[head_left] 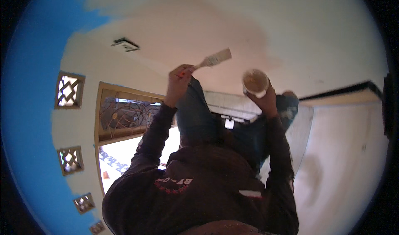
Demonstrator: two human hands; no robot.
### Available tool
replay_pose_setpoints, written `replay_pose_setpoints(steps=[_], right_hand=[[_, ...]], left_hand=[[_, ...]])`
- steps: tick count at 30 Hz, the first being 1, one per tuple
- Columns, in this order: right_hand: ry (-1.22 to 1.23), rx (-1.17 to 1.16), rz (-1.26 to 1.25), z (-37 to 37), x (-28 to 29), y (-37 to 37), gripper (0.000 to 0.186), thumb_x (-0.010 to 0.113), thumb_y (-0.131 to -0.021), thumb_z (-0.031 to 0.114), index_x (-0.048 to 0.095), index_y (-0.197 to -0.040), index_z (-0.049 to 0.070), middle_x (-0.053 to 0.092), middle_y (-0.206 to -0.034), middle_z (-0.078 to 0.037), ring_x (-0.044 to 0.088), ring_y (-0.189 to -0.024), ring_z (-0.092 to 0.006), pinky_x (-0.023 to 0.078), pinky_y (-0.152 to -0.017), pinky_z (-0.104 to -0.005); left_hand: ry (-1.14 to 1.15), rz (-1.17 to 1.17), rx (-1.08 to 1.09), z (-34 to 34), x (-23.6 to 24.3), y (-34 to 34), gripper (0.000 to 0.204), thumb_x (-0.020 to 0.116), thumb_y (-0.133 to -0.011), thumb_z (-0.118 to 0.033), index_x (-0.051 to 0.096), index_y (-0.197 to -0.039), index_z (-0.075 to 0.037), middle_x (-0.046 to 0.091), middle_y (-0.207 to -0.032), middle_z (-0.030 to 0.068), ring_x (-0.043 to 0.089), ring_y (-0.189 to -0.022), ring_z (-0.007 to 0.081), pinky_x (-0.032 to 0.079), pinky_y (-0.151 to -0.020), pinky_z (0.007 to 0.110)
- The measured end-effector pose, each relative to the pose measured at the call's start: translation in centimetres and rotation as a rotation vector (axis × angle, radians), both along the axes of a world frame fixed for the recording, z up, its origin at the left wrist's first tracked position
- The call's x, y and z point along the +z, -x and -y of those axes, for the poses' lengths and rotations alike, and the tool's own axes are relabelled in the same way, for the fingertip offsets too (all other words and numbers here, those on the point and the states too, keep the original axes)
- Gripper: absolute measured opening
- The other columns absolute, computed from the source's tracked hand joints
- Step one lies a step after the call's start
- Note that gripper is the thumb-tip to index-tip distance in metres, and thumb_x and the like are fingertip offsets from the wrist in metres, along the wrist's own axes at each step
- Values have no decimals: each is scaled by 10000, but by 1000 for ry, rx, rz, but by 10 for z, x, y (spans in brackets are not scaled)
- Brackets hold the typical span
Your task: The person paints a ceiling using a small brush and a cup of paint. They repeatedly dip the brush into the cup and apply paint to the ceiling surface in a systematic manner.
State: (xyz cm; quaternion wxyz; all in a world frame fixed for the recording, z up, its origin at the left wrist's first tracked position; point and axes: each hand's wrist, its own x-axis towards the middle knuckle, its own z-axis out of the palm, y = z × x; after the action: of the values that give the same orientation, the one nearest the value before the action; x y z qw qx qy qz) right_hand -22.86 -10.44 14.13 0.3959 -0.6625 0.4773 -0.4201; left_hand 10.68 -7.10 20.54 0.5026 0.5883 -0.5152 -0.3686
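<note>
My left hand (178, 84) is closed around the handle of a flat paintbrush (216, 58). Its bristles point up and to the right, away from the hand, in front of a pale wall surface (199, 23). To the right, my right hand (267, 103) grips a round, light-coloured cup (255, 82) from below and its right side. Something pinkish-beige, like paint, shows inside the cup. Brush and cup are held apart, with neither touching the other. Both forearms wear dark sleeves, and my bent legs in blue jeans (193, 118) lie behind the hands.
Bright blue paint (29, 110) borders the cream area on the left. Lattice vent blocks (70, 90) line that side, beside a brown-framed opening (99, 123) with a curled metal grille. A small dark-edged fixture (125, 45) sits above. At right runs a black-edged ledge (341, 91).
</note>
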Motion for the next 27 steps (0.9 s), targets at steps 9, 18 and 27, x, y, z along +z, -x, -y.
replay_pose_setpoints(steps=[9,18,27], right_hand=[[73,-71,-171,-7,-6,2,855,928,-656,290,500,-1347,25,586,-1304,-147,590,-1206,-284,496,-1001,-404],[77,-44,-85,-6,3,4,784,909,-674,288,531,-1315,43,616,-1262,-169,598,-1181,-323,491,-994,-434],[-4,-61,-67,-10,-20,0,836,929,-649,280,505,-1322,21,622,-1250,-177,611,-1178,-321,503,-985,-426]], left_hand=[[-123,82,-170,1,54,39,297,598,-1012,-269,677,-926,3,520,-664,-35,443,-613,27,360,-540,206],[-206,-214,-17,25,33,32,470,449,-1056,-435,513,-752,-83,358,-598,-57,334,-518,50,284,-468,235],[69,-83,215,21,42,-71,549,397,-1051,-515,388,-652,-137,281,-549,-55,293,-457,51,235,-419,242]])
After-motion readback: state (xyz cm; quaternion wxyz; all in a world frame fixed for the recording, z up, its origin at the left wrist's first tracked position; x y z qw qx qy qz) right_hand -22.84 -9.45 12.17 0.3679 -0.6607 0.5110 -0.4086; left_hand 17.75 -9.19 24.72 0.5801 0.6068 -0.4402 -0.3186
